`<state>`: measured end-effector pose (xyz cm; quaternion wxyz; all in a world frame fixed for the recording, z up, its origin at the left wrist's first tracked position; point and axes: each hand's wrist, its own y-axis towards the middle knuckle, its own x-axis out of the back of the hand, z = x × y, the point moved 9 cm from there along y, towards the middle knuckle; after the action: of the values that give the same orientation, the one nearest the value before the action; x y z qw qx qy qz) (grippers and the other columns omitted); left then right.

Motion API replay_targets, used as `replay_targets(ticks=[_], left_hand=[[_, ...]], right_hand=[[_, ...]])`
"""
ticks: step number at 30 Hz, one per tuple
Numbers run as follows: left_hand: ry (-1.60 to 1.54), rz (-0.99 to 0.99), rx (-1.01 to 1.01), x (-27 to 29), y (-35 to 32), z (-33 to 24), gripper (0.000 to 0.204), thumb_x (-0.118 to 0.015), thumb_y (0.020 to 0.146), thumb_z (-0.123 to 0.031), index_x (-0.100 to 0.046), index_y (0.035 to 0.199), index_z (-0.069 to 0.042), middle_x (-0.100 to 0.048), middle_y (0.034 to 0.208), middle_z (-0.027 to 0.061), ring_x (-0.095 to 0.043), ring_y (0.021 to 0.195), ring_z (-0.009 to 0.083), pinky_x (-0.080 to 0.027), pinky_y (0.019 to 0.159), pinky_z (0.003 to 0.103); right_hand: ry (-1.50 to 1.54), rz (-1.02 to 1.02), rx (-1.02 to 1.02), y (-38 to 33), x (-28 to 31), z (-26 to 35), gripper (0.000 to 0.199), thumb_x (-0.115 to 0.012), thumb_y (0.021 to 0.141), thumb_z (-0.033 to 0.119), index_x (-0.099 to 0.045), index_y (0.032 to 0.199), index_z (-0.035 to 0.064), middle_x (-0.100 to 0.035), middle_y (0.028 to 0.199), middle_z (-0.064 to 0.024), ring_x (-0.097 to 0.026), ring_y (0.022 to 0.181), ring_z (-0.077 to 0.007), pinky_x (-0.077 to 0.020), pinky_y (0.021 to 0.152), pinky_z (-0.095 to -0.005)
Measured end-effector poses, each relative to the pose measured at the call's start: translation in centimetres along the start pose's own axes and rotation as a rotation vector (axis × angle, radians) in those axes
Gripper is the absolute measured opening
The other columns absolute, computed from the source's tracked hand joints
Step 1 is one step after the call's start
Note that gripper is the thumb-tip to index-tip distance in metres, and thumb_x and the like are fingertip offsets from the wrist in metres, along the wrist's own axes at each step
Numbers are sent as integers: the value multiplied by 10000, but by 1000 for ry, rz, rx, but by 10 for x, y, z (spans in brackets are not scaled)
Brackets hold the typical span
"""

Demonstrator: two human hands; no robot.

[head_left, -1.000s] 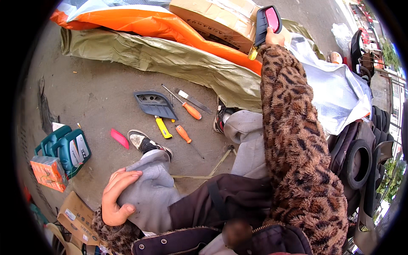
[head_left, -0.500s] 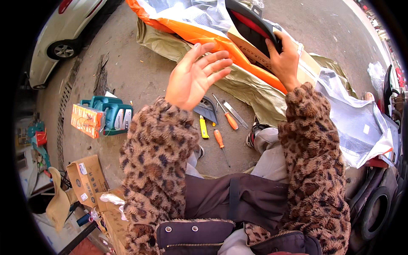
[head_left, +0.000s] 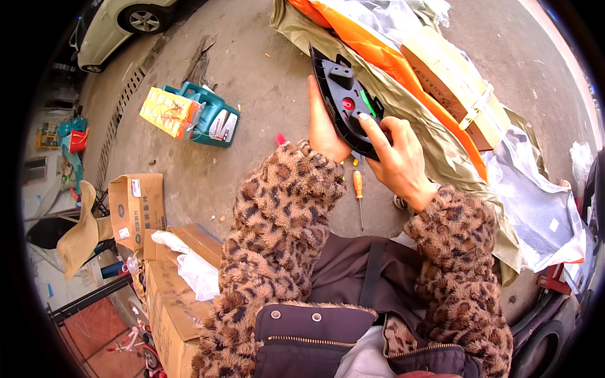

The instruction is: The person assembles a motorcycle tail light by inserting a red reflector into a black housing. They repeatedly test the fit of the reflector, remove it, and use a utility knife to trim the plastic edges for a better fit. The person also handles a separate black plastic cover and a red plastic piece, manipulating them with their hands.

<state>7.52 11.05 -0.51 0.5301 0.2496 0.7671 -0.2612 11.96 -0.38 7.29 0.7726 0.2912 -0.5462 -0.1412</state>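
A black plastic car tail light is held up in front of me with its back side facing me. That side carries mounting lugs, a round red sticker and a bright green strip. My left hand supports it along its left edge, the fingers mostly hidden behind it. My right hand grips its lower right end, the index finger lying on the back face. Just below, on the ground, is a screwdriver with an orange handle; the tools near it are largely covered by my hands.
A cardboard box lies on orange and olive sheeting at the upper right, near clear bubble wrap. Teal jugs and an orange pack stand at left. More cartons are lower left; a pale car is upper left.
My right hand has lifted the tail light out of the cardboard box and brought it nearer. My left hand, open and free before, now supports it. The view has shifted toward the left.
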Motion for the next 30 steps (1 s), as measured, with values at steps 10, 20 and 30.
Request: replay_targets(ticks=[10, 20, 30], left_hand=[[-47, 34, 47, 26, 19, 16, 571, -401, 989, -618, -563, 1262, -143, -630, 1189, 74, -620, 1065, 251, -524, 944, 431], [82, -69, 72, 44, 34, 40, 392, -460, 1015, -486, -587, 1123, -131, -660, 1003, 42, -648, 901, 193, -554, 821, 382], [163, -284, 10, 46, 30, 18, 577, -308, 1041, -554, -573, 1180, -61, -645, 1016, 93, -630, 912, 271, -523, 842, 457]], right_hand=[[62, 168, 7, -1, -14, -18, 687, -737, 761, 90, -491, 1402, 112, -537, 1011, -134, -584, 866, -311, -511, 742, -393], [147, -6, -113, -3, 21, -28, 475, -753, 724, 86, -617, 1179, 77, -524, 907, -116, -589, 790, -289, -511, 594, -392], [363, 68, -266, 3, 26, -60, 488, -731, 769, 27, -599, 1236, 84, -557, 980, -81, -562, 704, -215, -490, 638, -317]])
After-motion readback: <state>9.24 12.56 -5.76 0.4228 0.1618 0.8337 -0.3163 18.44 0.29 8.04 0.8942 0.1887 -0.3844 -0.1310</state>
